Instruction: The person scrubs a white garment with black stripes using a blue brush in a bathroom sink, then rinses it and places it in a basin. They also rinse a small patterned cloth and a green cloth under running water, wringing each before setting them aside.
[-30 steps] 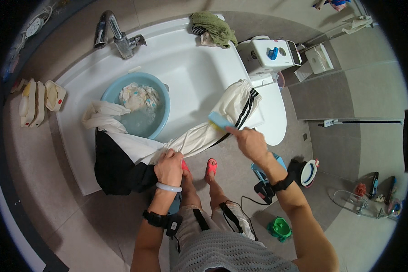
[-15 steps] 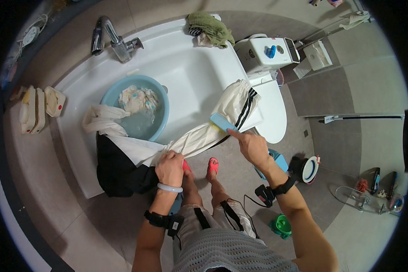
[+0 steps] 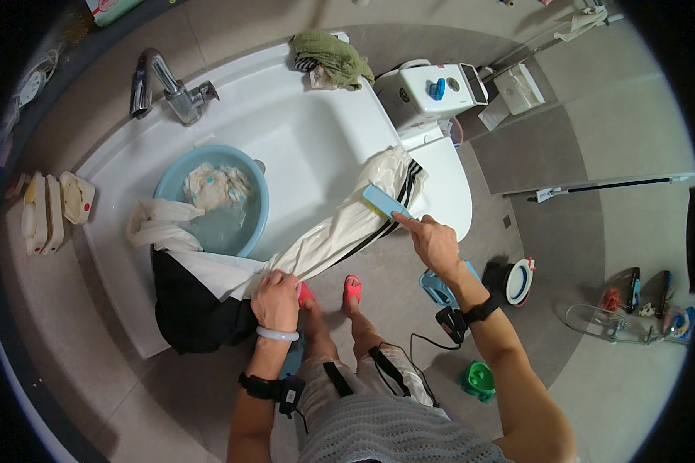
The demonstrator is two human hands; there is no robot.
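Observation:
A long white garment with black stripes (image 3: 328, 239) stretches across the front rim of the white sink (image 3: 309, 131), its striped end lying at the sink's right corner. My left hand (image 3: 276, 301) is closed on its near edge, beside a black section (image 3: 193, 301) hanging over the front. In my right hand (image 3: 436, 245) is a light-blue scrubbing brush (image 3: 380, 201), its yellowish bristles down against the white cloth near the stripes. Another white part of the garment dips into a blue basin (image 3: 262, 208), where a wet white cloth with blue spots (image 3: 216, 187) sits in cloudy water.
A chrome faucet (image 3: 181, 100) rises at the back left. A green cloth (image 3: 332, 58) lies on the back right rim. The white toilet (image 3: 448, 185) stands right of the sink, soap boxes (image 3: 54, 204) at the left. A green container (image 3: 479, 380) is on the floor.
My right hand has slid the brush slightly rightward and away along the cloth, tilting it so more bristles show. The left hand keeps its hold. The whole view has shifted a little.

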